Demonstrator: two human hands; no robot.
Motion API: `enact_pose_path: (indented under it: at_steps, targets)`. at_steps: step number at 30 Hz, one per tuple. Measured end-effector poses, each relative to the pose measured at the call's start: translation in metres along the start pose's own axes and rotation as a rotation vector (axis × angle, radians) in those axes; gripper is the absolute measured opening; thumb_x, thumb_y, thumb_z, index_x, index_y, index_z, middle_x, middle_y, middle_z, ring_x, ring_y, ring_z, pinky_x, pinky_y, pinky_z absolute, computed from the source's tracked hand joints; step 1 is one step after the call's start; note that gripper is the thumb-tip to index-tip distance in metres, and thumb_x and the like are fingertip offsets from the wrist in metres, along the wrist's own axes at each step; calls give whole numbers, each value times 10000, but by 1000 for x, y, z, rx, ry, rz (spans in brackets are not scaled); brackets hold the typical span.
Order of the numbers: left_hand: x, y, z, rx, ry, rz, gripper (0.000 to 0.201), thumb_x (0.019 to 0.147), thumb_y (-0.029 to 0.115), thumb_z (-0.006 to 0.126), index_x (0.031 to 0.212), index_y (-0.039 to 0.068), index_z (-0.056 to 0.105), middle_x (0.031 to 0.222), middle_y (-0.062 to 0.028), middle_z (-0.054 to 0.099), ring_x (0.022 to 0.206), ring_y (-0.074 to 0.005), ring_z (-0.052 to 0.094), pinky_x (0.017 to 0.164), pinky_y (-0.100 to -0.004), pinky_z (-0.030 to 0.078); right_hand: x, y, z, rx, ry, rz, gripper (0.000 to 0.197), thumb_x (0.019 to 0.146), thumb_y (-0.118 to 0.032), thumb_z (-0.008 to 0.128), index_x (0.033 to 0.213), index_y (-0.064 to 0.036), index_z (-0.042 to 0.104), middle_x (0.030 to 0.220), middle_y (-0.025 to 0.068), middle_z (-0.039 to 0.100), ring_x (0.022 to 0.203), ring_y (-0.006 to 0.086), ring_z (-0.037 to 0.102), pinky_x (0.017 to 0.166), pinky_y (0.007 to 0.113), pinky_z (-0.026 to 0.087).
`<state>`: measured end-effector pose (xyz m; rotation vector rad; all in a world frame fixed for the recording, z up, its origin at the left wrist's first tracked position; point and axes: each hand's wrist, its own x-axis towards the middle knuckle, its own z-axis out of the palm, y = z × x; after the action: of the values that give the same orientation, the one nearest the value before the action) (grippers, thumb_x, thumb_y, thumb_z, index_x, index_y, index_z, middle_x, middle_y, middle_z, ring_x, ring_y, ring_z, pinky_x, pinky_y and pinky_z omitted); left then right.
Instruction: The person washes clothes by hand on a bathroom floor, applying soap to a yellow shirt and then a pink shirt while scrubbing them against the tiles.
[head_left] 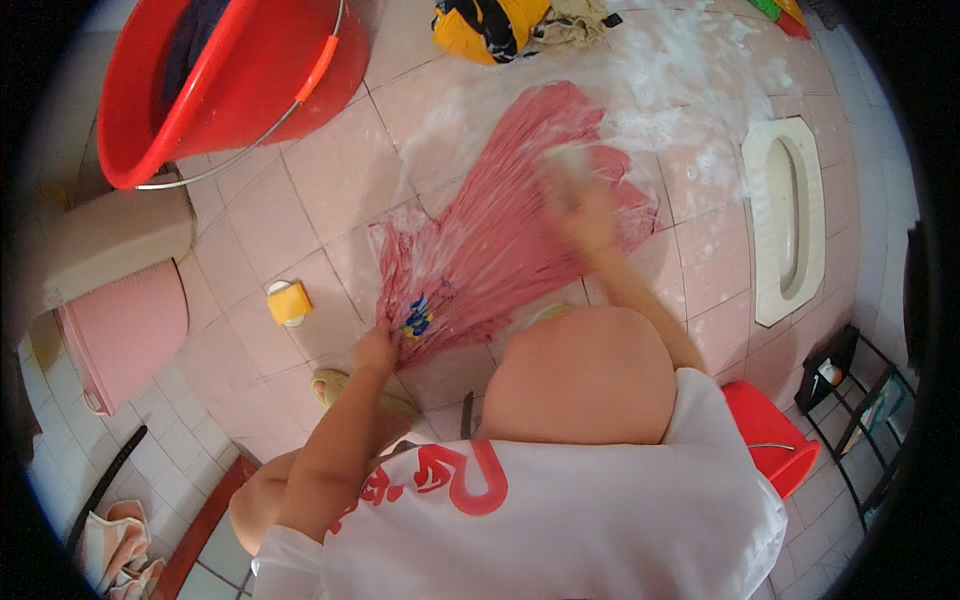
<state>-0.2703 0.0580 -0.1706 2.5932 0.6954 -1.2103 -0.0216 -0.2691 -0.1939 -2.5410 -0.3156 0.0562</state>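
Left hand (375,348) clamps fingers on one red garment (490,230); right hand (587,212) closes blurred fingers around one pale object (566,163).

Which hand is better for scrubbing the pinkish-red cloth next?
Probably the right hand. It is over the pinkish-red cloth and seems to hold a pale thing, too blurred to identify. The left hand grips the cloth's edge beside the blue-and-yellow print, so it looks better suited to steadying it.

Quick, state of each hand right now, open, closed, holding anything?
Left hand: closed on the edge of the red cloth.
Right hand: blurred, apparently at a pale object over the cloth; grip can't be told.
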Motion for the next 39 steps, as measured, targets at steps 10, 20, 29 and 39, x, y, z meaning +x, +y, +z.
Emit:
enact_pose_path:
  at_steps: [10, 20, 29, 39]
  targets:
    - [-44, 27, 11, 142, 467, 451, 507, 803, 285, 634, 1265, 152, 475, 1328, -172, 451, 1177, -408, 459, 808, -507, 488, -21, 116, -34, 46, 226, 510, 803, 701, -404, 723, 1285, 78, 454, 1244, 280, 516, 1124, 395, 522, 955, 449, 423]
    - [22, 19, -32, -640, 27, 36, 222, 739, 128, 577, 936, 57, 653, 931, -125, 613, 911, -244, 594, 698, -350, 494, -50, -27, 11, 175, -260, 362, 703, 668, -394, 767, 1194, 5, 525, 1140, 200, 573, 1055, 356, 554, 915, 467, 444]
    - [14, 74, -101, -1217, -335, 482, 286, 730, 11, 474, 944, -36, 657, 802, -47, 628, 705, -117, 595, 615, -257, 486, -14, 84, -212, 1910, -160, 403, 535, 841, -279, 589, 1350, -151, 483, 1378, 161, 478, 1172, 311, 521, 804, 471, 532]
    - [-1, 117, -115, -1982, -687, 67, 317, 881, 172, 545, 1131, -15, 597, 997, -134, 671, 837, -229, 671, 758, -325, 550, 145, 14, -185, 1331, 50, 422, 308, 888, -303, 597, 1096, -80, 552, 912, 71, 616, 918, 247, 606, 818, 420, 502]
